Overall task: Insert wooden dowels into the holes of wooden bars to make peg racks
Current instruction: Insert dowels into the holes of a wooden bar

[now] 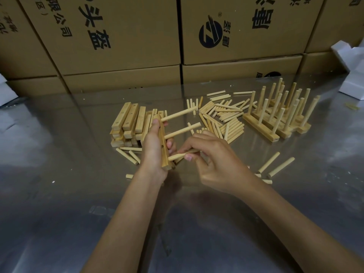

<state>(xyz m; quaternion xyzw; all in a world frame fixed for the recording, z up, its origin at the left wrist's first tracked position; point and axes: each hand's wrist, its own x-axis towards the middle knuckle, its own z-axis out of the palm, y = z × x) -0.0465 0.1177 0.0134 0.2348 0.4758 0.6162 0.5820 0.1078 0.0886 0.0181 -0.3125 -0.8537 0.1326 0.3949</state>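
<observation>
left hand (154, 146) gripping bar (163, 148) upright, right hand (213, 156) pinching dowel (182, 155) at bar's lowest hole, two dowels (180, 123) above it

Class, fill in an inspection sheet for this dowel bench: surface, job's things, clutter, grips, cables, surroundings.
Surface: shiny metal table, specks of debris.
Job's things: bar held on edge with two dowels already sticking out; third dowel at its lower end; stack of bars; dowel pile; finished racks standing at right.
Clutter: stray dowels near the right arm; white packaging at far right.
Grips: left hand grips the bar; right hand pinches the third dowel.
Cables: nothing seen.
Surroundings: printed cardboard boxes stacked behind.
</observation>
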